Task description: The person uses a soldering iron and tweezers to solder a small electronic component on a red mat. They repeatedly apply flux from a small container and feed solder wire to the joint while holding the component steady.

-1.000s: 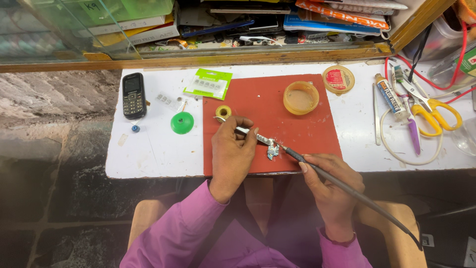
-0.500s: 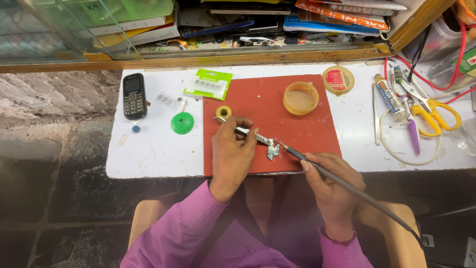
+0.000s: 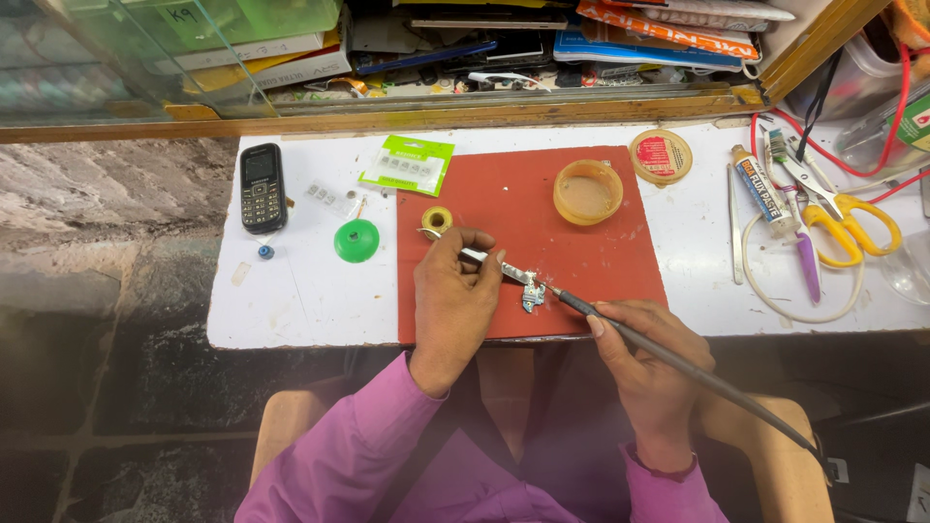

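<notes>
One left hand (image 3: 453, 295) is closed around one pair of metal tweezers (image 3: 489, 261), whose tips press on one small metal part (image 3: 532, 294) lying near the front edge of the one red mat (image 3: 542, 228). One right hand (image 3: 649, 363) is wrapped around one soldering iron (image 3: 678, 360), its tip touching the right side of that part. On the mat's far side sit one yellow solder spool (image 3: 437, 219) at left and one amber round tin (image 3: 587, 191) at right. Left of the mat lie one green disc (image 3: 356, 240), one dark keypad phone (image 3: 262, 187) and one green packet (image 3: 408, 165). Far right are one pair of yellow-handled scissors (image 3: 843, 208) and one paste tube (image 3: 761, 186).
</notes>
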